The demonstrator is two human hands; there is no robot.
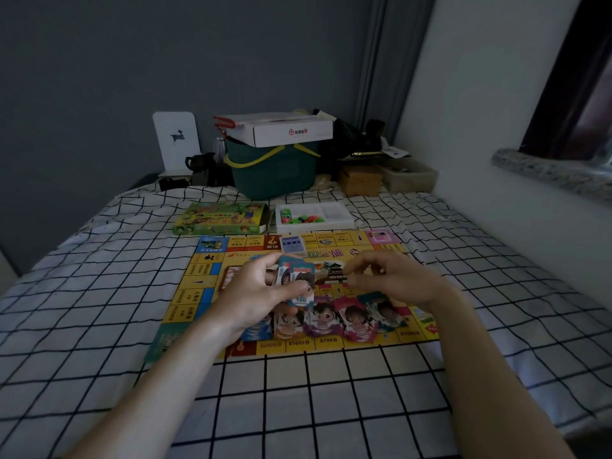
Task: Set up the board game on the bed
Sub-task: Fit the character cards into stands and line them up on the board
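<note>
Sorting notes (299, 283) into piles (334, 321) on the board (198, 279).
Left hand (261, 293) is gripping the notes; right hand (387, 279), loosely curled, is holding nothing visible; deal singly, matching values.

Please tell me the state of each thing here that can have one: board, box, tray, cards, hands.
Yellow game board: unfolded, flat on the bed.
Green game box: lying behind the board.
White plastic tray: uncovered, coloured pieces inside.
Blue card deck: stacked on board.
Paper money bills: fanned in left hand grip.
Right hand: fingers curled, contents unclear.
</note>
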